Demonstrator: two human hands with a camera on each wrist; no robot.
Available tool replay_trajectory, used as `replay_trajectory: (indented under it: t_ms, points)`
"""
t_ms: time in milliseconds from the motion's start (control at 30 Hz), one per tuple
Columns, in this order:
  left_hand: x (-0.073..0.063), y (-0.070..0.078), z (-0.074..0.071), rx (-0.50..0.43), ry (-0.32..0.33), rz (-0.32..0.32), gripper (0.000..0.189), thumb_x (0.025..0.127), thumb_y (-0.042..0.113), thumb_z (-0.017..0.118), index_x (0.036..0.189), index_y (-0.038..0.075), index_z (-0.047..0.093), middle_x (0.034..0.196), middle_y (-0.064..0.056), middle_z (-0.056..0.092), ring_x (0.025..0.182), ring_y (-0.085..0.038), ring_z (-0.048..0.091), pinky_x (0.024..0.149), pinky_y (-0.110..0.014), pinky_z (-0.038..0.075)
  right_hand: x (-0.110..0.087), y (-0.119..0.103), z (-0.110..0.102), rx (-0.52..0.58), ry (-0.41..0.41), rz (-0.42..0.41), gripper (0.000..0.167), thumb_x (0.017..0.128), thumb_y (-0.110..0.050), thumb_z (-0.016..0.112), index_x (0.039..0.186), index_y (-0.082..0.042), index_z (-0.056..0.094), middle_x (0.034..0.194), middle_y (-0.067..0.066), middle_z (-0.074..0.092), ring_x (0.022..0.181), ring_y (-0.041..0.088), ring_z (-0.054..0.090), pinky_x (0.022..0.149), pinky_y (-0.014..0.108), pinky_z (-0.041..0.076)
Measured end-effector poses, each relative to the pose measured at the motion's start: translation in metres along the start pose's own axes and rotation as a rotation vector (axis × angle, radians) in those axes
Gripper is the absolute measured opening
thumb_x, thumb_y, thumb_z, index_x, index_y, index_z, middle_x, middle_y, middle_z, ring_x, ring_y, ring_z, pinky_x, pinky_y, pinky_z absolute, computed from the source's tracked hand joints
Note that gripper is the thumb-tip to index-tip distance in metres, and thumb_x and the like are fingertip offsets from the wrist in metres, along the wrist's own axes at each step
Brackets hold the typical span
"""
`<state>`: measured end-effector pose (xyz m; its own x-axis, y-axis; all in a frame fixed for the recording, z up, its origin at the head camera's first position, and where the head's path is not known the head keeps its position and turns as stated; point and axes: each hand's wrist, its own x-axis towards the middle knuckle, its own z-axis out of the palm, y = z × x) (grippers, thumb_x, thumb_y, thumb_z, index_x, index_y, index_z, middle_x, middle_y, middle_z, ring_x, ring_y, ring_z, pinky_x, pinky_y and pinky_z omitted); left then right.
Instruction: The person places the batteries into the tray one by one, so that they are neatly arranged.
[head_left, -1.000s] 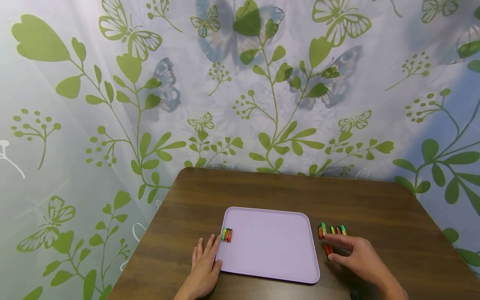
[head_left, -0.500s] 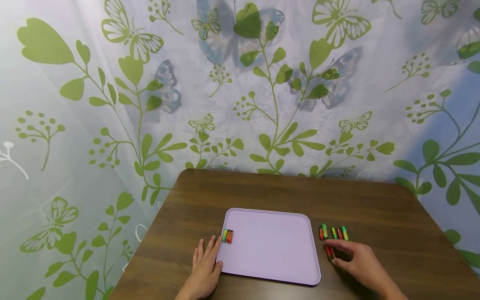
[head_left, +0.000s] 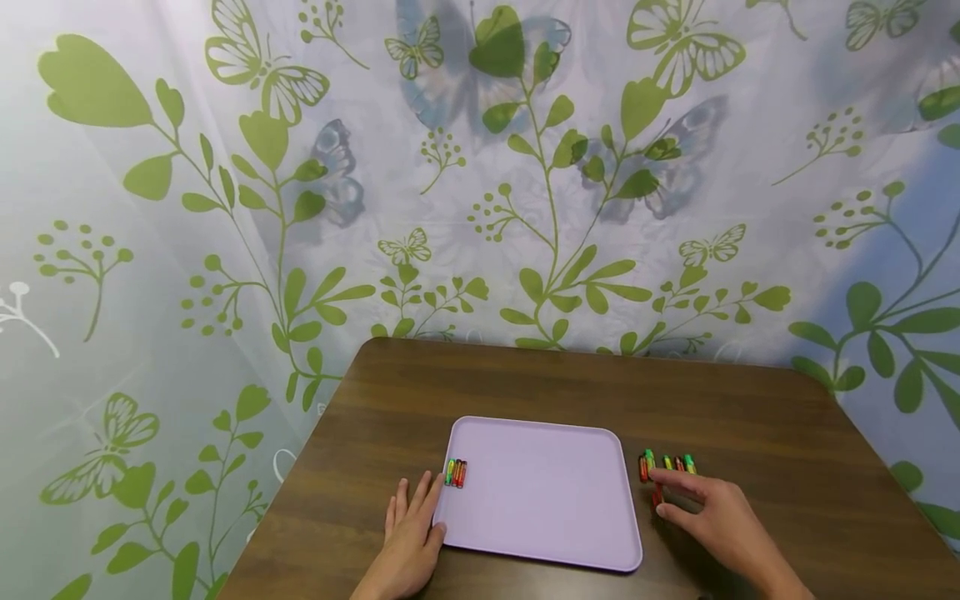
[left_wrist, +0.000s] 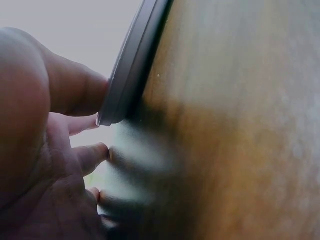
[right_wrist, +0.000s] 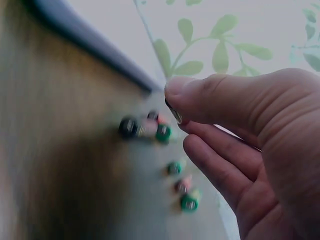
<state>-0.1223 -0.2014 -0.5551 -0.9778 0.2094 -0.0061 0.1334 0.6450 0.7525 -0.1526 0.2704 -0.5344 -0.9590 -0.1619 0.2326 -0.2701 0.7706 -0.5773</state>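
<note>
A pale purple tray (head_left: 543, 492) lies on the table, with several small batteries (head_left: 456, 473) side by side at its left edge. My left hand (head_left: 407, 537) rests at the tray's left side with straight fingers. In the left wrist view its thumb (left_wrist: 80, 92) touches the tray's rim (left_wrist: 132, 65). To the right of the tray, my right hand (head_left: 716, 512) pinches a battery (right_wrist: 173, 111) between thumb and finger; most of it is hidden by the thumb. Another red battery (head_left: 657, 497) shows just below the fingers. Beyond the hand lie more red and green batteries (head_left: 667, 463).
The brown wooden table (head_left: 555, 375) has rounded far corners. Behind it hangs a curtain (head_left: 450, 208) printed with green leaves and butterflies, which also runs along the left side.
The right hand's finger and thumb have closed on one of the two red batteries nearest it and raised it slightly. The left hand and tray hold still.
</note>
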Motion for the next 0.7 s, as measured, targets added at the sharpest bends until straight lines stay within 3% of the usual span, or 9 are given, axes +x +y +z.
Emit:
replay_trajectory:
  t_ms: [100,133,333,400,700]
  points:
    - [0.0,0.0,-0.001,0.002,0.007,0.003,0.068,0.106,0.007,0.061,0.17,0.006,0.038,0.178,-0.03,0.025,0.164,-0.063,-0.004,0.126,-0.079,-0.006,0.01,-0.011,0.003,0.055,-0.004,-0.022,0.044,0.083,-0.02,0.096,0.126,-0.018,0.083,0.116,-0.001,0.085,0.107,0.011,0.079,0.084,0.022,0.064]
    - [0.0,0.001,-0.001,0.003,0.008,0.003,0.068,0.106,0.007,0.061,0.17,0.006,0.038,0.178,-0.03,0.025,0.164,-0.063,-0.004,0.127,-0.079,-0.006,0.013,-0.014,0.005,0.077,-0.002,-0.031,0.045,0.083,-0.019,0.096,0.126,-0.018,0.083,0.116,0.0,0.085,0.107,0.013,0.08,0.086,0.018,0.062]
    - [-0.001,0.001,-0.002,0.008,0.012,0.008,0.068,0.106,0.007,0.061,0.17,0.006,0.038,0.178,-0.03,0.026,0.164,-0.064,-0.003,0.127,-0.079,-0.005,0.033,-0.036,0.022,0.15,0.019,-0.124,0.043,0.084,-0.01,0.094,0.126,-0.011,0.083,0.115,0.004,0.085,0.102,0.017,0.082,0.086,0.027,0.066]
    - [-0.002,0.0,-0.002,0.004,0.018,0.015,0.067,0.106,0.007,0.062,0.17,0.006,0.038,0.177,-0.031,0.027,0.163,-0.064,-0.003,0.126,-0.08,-0.004,0.039,-0.045,0.028,0.156,0.007,-0.121,0.043,0.085,-0.011,0.094,0.126,-0.013,0.083,0.116,0.003,0.085,0.106,0.017,0.081,0.086,0.034,0.067]
    - [-0.001,-0.006,0.003,-0.017,0.071,0.068,0.067,0.104,0.006,0.063,0.167,0.005,0.042,0.174,-0.035,0.03,0.161,-0.069,0.0,0.124,-0.081,-0.004,0.068,-0.077,0.06,0.208,-0.054,-0.146,0.043,0.087,-0.01,0.092,0.129,-0.014,0.082,0.123,-0.002,0.083,0.119,0.021,0.078,0.098,0.036,0.064]
